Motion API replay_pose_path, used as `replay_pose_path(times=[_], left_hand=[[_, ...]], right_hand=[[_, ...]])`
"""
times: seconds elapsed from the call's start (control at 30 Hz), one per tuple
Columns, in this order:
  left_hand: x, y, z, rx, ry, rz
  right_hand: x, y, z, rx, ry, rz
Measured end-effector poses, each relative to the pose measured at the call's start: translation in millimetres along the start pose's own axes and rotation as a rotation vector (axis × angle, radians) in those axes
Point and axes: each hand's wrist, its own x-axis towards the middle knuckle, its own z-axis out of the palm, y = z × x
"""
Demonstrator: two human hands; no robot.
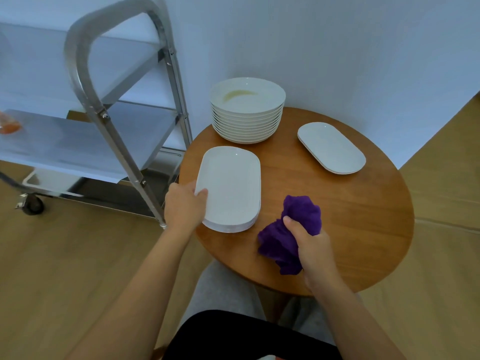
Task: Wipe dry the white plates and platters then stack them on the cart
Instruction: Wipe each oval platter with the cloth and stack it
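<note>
At the round table [350, 229], I'm gripping the top platter [231, 185] with my left hand [184, 203], my right hand [309, 242] clutching the purple cloth [298, 216]; lifting and wiping is probably coming next.

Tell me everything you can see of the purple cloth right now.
The purple cloth is a deep violet, soft-looking fabric, bunched into a crumpled wad rather than spread flat. It sits at the near part of the round wooden table, to the right of the near stack of platters and apart from it. The right hand grips it from above, fingers curled round the middle, so folds stick out beyond the hand at both ends. Whether it is damp cannot be told.
</note>
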Motion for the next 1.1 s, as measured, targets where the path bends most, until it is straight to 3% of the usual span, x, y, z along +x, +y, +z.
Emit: replay_pose_path(times=[0.23,0.33,0.5,0.63,0.77,0.93,1.1], left_hand=[[1.5,-3.8,12.1,-0.015,-0.027,-0.024],[1.1,-2.2,8.9,0.086,-0.001,0.013],[-16.8,29.5,7.2,0.121,0.087,0.212],[-47.8,73.8,42.6,0.009,-0.056,0.406],[-51.4,107.9,92.6,-0.074,-0.351,0.293],[-30.3,163.3,156.8,-0.051,-0.442,0.279],[-2.3,197.2,213.9,-0.093,-0.542,0.056]], right_hand=[[8.3,5.2,0.9,0.006,-0.014,0.007],[13.5,3.8,1.2,-0.006,-0.013,0.006],[25.1,-6.2,-3.2,0.017,0.001,-0.029],[39.4,-17.3,-18.8,0.085,0.058,-0.014],[57.3,-25.2,-50.0,0.178,0.155,-0.022],[76.4,-28.7,-84.0,0.235,0.248,-0.028],[99.1,-30.7,-103.0,0.237,0.275,-0.035]])
